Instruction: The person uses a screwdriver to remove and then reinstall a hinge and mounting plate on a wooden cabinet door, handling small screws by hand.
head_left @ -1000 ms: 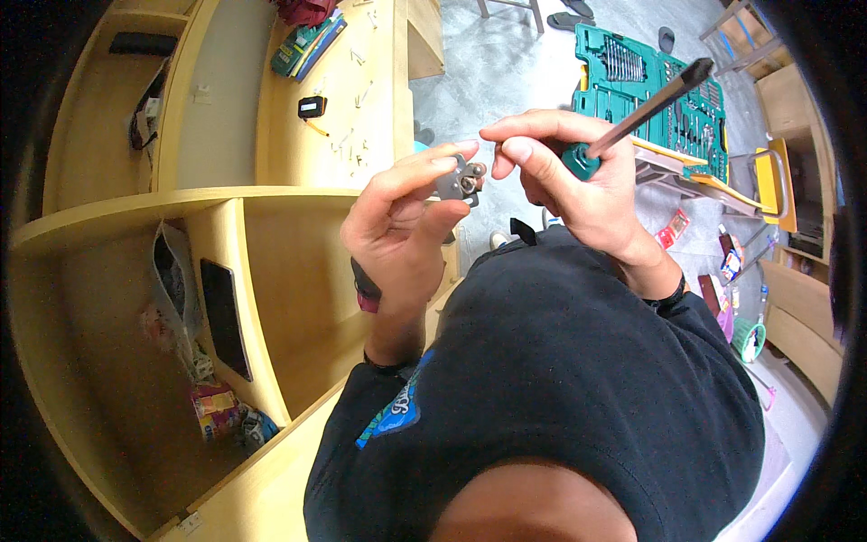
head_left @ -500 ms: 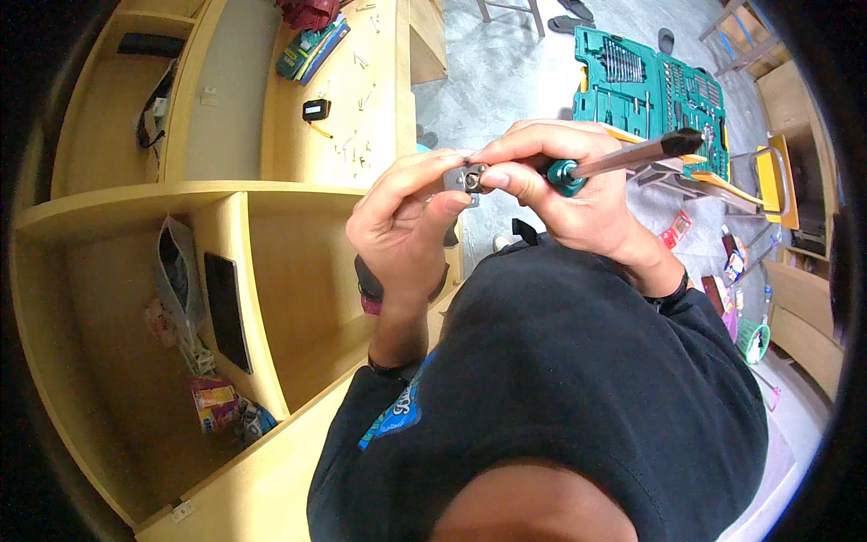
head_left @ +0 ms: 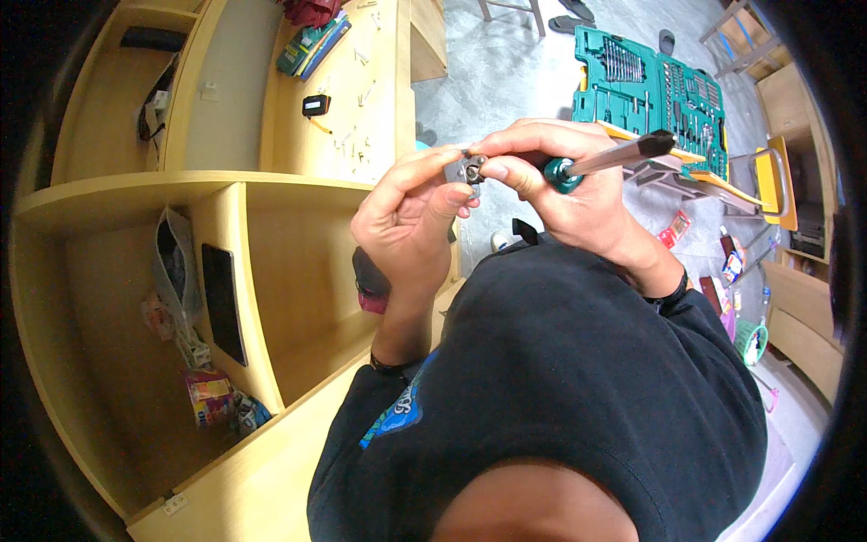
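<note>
In the head view, a small grey metal fitting point(head_left: 468, 172) — plate-like, with a rounded piece on it (finer detail is lost) — sits pinched in the left hand point(head_left: 406, 212), its right side at the thumb and forefinger of the right hand point(head_left: 573, 203), which also grips a green-handled screwdriver point(head_left: 564, 175).

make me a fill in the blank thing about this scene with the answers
The left hand pinches a small grey metal fitting between its fingers and its ____.
The right hand holds a metal-shafted screwdriver whose handle is ____.
The open green plastic tool case lies toward the picture's upper ____ corner.

Missing words: thumb; green; right
</note>
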`<control>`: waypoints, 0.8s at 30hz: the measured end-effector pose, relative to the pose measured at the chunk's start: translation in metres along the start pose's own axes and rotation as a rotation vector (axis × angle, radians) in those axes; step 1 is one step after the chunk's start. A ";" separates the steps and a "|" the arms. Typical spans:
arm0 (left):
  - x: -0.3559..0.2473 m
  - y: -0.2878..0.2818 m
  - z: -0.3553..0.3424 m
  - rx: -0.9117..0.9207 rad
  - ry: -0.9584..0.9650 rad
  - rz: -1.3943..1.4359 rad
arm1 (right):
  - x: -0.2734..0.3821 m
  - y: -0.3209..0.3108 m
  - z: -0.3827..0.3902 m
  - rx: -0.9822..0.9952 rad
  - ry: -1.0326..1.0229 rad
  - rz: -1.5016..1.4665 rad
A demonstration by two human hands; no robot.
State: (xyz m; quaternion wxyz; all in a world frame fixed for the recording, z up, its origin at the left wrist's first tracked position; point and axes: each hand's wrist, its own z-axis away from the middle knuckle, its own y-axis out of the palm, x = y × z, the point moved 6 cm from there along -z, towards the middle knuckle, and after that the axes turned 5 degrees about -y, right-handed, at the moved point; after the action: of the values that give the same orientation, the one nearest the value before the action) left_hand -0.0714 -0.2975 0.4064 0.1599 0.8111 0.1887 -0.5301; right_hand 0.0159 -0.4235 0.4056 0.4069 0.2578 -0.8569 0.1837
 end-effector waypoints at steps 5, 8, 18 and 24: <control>-0.002 -0.001 0.005 -0.016 -0.048 0.001 | 0.005 -0.002 0.001 0.014 -0.041 0.071; -0.005 0.003 0.007 -0.034 0.005 -0.062 | 0.004 -0.004 0.004 -0.010 -0.015 0.059; -0.011 0.007 0.014 -0.016 0.194 -0.240 | 0.016 -0.007 0.008 -0.096 -0.095 0.110; -0.001 0.005 0.012 -0.082 0.024 -0.113 | 0.003 -0.007 0.012 -0.091 0.091 -0.049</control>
State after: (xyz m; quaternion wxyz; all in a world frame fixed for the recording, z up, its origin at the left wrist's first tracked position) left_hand -0.0789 -0.3071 0.4026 0.1604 0.7982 0.2573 -0.5205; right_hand 0.0111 -0.4369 0.4013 0.4613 0.2512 -0.8384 0.1460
